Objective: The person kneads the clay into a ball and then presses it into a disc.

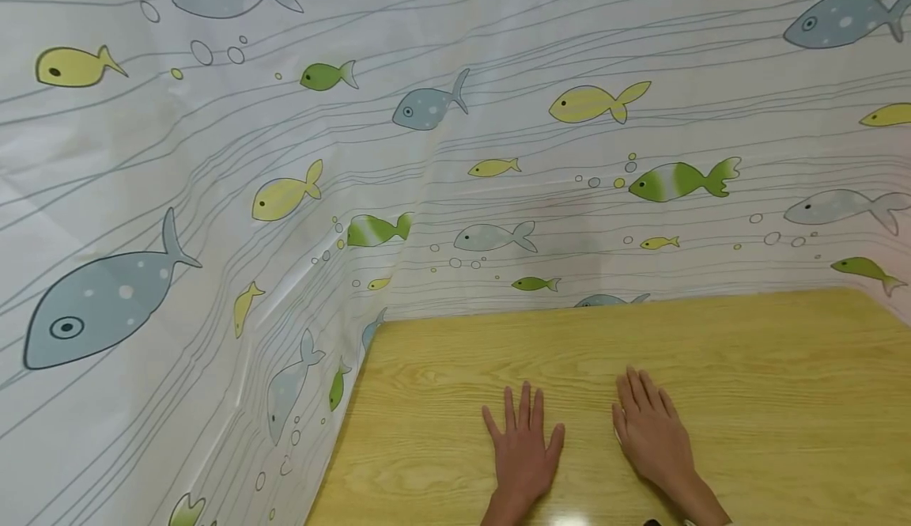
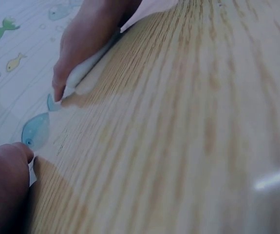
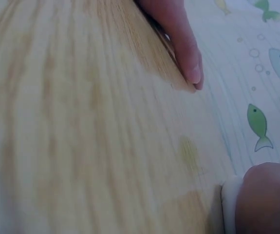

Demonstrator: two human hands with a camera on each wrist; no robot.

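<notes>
My left hand [image 1: 525, 456] lies palm down on the wood-grain table [image 1: 783, 407], its fingers straight and spread apart. To its right, my right hand [image 1: 656, 439] rests with straight fingers closer together, angled toward the upper left. Beneath the right hand is a flat white thing [image 2: 85, 69], mostly covered by the palm; its edge shows by the thumb in the right wrist view. I cannot tell what kind of thing it is. In that same view the left hand's fingers [image 3: 189, 63] touch the tabletop.
A white sheet [image 1: 498, 28] printed with blue, green and yellow fish rises behind the table and along its left side. The table's back edge meets this sheet. Light glares on the tabletop near the front edge.
</notes>
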